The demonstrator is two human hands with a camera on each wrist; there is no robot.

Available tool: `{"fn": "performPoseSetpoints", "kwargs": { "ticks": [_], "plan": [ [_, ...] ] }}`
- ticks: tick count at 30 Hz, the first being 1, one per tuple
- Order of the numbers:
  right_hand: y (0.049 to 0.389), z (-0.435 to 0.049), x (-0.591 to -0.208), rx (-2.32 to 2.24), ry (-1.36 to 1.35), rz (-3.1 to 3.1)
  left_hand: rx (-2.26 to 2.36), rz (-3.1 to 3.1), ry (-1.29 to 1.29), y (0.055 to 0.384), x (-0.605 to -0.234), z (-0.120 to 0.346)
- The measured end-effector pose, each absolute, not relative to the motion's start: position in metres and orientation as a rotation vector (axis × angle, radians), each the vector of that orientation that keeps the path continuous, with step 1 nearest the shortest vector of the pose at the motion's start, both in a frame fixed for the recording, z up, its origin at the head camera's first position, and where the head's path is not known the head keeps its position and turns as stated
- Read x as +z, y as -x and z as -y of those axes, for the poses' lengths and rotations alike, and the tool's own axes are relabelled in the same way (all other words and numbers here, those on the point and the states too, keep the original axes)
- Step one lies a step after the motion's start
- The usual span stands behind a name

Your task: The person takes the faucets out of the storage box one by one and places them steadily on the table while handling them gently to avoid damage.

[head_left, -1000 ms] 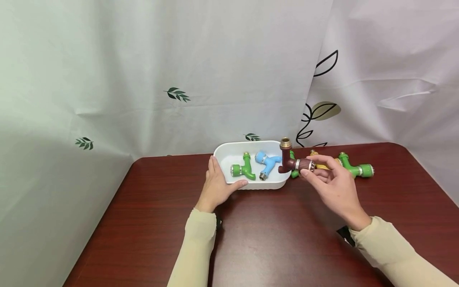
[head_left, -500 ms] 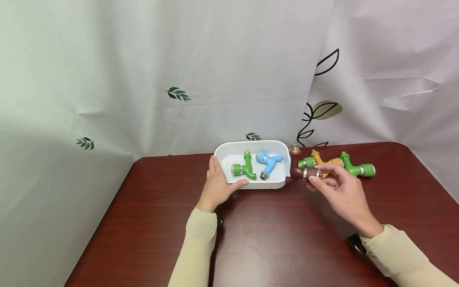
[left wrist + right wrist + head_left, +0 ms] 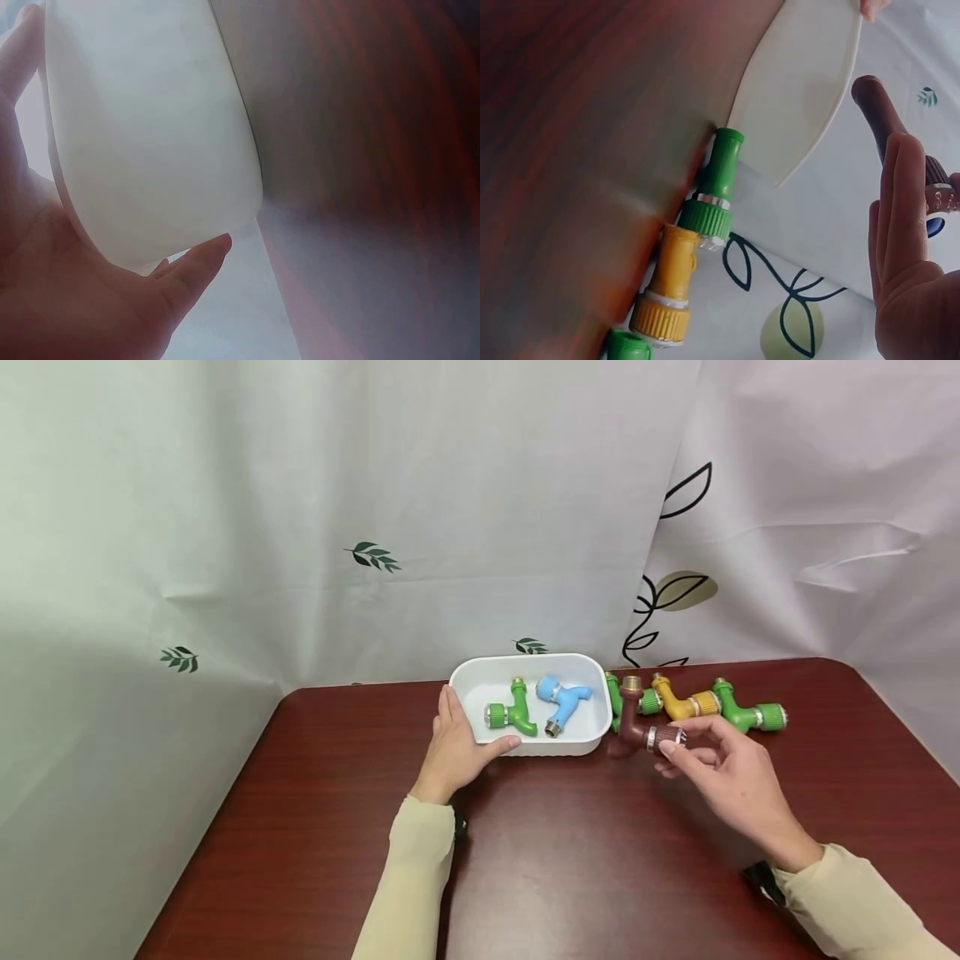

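My right hand (image 3: 738, 777) pinches the ribbed knob of a dark brown tap (image 3: 632, 727) between thumb and fingertips. The tap's brass threaded end points up, just right of the white plastic tray (image 3: 528, 748). In the right wrist view, part of this brown tap (image 3: 881, 112) shows beyond my fingers. My left hand (image 3: 453, 752) rests against the tray's near left corner, fingers straight along its left side and thumb along the front. The left wrist view shows the tray's outer wall (image 3: 150, 135) beside that hand. Inside the tray lie a green tap (image 3: 517, 714) and a blue tap (image 3: 564, 703).
Right of the tray, a row of taps lies on the dark red table (image 3: 570, 852): a green one (image 3: 649, 702) partly hidden by the brown tap, a yellow one (image 3: 681, 707) and another green one (image 3: 742, 714). A patterned white curtain (image 3: 480, 527) hangs behind the table.
My right hand has drawn the brown tap from over the tray's right end to the right and toward me, uncovering the tray's rim. My left hand and the tray have stayed put.
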State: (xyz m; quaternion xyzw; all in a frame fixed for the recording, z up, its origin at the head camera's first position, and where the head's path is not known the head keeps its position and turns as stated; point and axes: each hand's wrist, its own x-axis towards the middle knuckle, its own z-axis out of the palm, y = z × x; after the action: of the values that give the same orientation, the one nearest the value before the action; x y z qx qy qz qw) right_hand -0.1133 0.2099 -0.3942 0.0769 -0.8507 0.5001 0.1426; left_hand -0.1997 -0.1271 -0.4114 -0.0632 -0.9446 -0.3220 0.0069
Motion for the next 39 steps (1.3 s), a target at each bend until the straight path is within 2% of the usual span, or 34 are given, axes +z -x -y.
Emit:
{"fn": "performPoseSetpoints", "kwargs": {
  "ticks": [19, 39],
  "plan": [
    [0.113, -0.220, -0.399, 1.313, -0.169, 2.694, -0.996, 2.949, 0.198, 0.198, -0.410, 0.126],
    [0.117, -0.224, -0.404, 1.463, -0.170, 2.821, -0.987, 2.935, 0.211, 0.198, -0.409, 0.125]
  ]
}}
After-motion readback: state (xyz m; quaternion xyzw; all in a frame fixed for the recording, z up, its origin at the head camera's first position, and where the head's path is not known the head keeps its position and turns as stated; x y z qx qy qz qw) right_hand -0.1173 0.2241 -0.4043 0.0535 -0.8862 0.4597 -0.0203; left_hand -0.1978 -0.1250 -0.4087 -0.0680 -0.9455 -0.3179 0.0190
